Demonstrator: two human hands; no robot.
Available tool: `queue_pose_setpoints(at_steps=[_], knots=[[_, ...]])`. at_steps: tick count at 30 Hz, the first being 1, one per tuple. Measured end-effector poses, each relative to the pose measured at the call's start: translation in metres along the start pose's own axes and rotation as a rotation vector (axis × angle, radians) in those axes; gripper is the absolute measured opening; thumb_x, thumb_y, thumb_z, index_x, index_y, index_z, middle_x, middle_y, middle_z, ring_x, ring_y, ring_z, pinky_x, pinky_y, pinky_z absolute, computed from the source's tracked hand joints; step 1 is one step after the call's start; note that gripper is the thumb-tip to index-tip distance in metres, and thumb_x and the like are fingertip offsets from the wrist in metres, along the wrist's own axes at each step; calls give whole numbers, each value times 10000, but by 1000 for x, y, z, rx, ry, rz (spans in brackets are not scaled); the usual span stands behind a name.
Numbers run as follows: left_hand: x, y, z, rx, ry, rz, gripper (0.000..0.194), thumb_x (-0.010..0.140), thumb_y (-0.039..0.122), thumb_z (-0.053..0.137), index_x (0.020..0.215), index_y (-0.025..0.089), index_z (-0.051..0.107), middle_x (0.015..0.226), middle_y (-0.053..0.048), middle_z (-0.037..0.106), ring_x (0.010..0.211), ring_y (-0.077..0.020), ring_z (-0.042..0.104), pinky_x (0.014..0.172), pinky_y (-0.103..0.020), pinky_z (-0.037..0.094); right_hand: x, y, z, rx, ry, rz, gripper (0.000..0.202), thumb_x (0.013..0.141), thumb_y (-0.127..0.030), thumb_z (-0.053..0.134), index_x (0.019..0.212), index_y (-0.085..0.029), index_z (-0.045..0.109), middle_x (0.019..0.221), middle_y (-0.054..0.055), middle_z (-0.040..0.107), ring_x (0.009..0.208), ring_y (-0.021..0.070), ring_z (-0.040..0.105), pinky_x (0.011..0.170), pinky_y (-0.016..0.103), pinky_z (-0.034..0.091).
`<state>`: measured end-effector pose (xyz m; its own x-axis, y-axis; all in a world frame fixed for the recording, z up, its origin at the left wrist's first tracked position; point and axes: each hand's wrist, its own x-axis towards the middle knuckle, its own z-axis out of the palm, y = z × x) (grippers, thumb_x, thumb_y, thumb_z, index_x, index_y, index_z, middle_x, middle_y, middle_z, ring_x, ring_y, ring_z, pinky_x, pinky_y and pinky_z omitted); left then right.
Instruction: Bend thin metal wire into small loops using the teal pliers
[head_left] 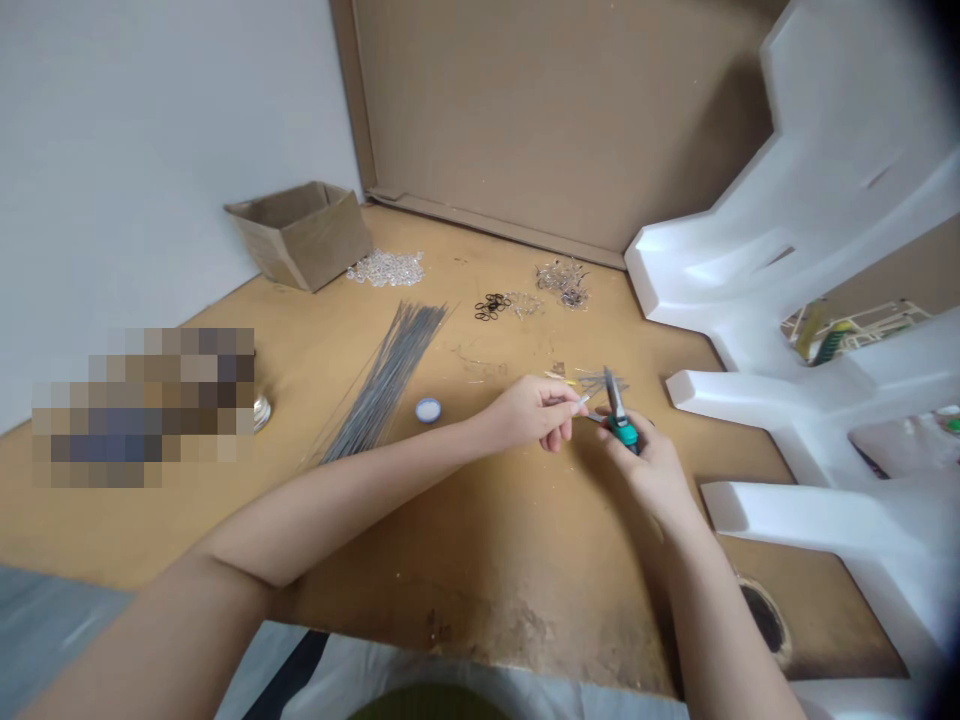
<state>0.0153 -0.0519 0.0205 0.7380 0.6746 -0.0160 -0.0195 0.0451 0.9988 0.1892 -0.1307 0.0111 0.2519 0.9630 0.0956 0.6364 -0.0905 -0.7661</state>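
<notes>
Between the pinched fingertips of my left hand is a small pale piece, too small to make out clearly. Close by on the right, my right hand is closed around green-handled pliers, whose metal jaws point up and away. Thin cut wires lie on the table just beyond both hands. A bundle of long grey wires rests left of my hands, with a small round white dish with a blue rim beside it.
An open cardboard box and a pile of clear beads stand at the back left. Black rings and small wire pieces lie further back. White foam forms border the right side. A blurred patch covers the left.
</notes>
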Motion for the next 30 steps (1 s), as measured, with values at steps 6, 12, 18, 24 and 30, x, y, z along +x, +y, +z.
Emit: queue_pose_setpoints(at_steps=[6,12,18,24,30], knots=[[-8,-5,11,233,-3,-60,145,764,248,475,719,132,550,535,33,540,390,-61,509,418,-174,403,-7,-13,2,67,138,-14,242,697,-407,618,751,-173,589,615,-7,561,538,136,490,532,258,404],[-14,-4,16,526,1,83,239,793,252,408,594,151,495,453,46,513,390,-70,525,413,-162,343,-11,-17,8,-44,121,-96,229,711,-393,600,771,-172,616,700,21,614,629,165,548,594,265,421],[-13,-5,16,543,-10,105,265,809,248,387,580,151,479,470,41,516,403,-63,517,440,-162,346,-10,-13,8,-8,117,-97,216,741,-382,573,750,-168,602,635,4,581,564,141,515,553,250,408],[-9,-6,16,346,-33,69,189,805,228,422,752,135,577,515,45,498,399,-42,431,424,-164,324,-9,-17,1,177,43,6,227,745,-397,577,705,-174,587,605,1,563,556,142,503,561,263,422],[-6,1,10,106,-150,-22,220,819,240,423,827,110,600,527,46,484,369,-27,401,404,-161,334,-8,-18,-2,399,-76,-14,208,769,-378,564,728,-178,600,674,33,606,686,187,576,692,313,458]])
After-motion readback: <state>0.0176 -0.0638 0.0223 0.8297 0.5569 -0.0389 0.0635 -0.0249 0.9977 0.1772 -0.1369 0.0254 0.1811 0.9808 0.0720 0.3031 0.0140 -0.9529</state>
